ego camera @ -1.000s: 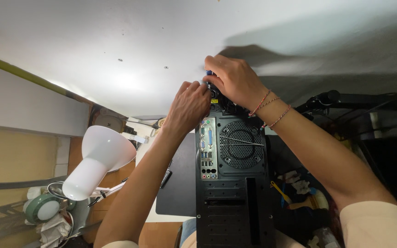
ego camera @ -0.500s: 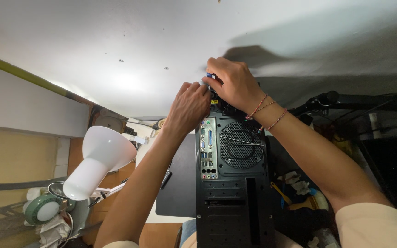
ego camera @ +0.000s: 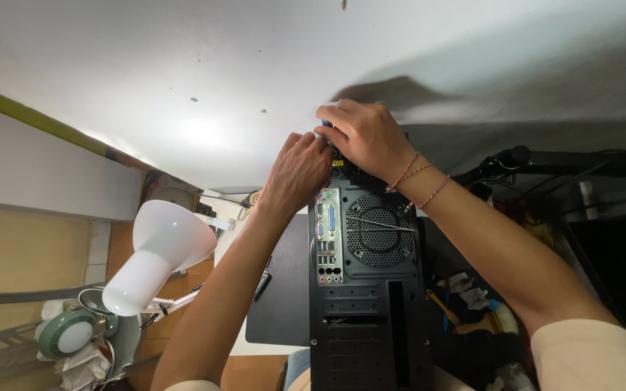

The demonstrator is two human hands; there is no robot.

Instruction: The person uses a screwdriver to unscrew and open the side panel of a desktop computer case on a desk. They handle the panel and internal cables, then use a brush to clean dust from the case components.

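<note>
A black computer case (ego camera: 367, 326) lies with its back panel facing me, showing a round fan grille (ego camera: 380, 235) and a strip of ports (ego camera: 327, 239). Both hands work at the case's far end. My left hand (ego camera: 298, 170) has its fingers curled against the far left corner, just above the ports. My right hand (ego camera: 367, 141) is closed over a small blue-tipped object (ego camera: 325, 124), most of it hidden under the fingers. Thread bracelets circle my right wrist. The two hands touch each other.
A white desk lamp (ego camera: 157, 253) stands at the left, near my left forearm. A dark flat panel (ego camera: 284, 289) lies left of the case. Cluttered tools and rags (ego camera: 472, 311) sit on the right, a black bar (ego camera: 545, 159) beyond them. A white wall fills the top.
Both hands stay at the case's far end. They have shifted only slightly, the right hand a little to the left.
</note>
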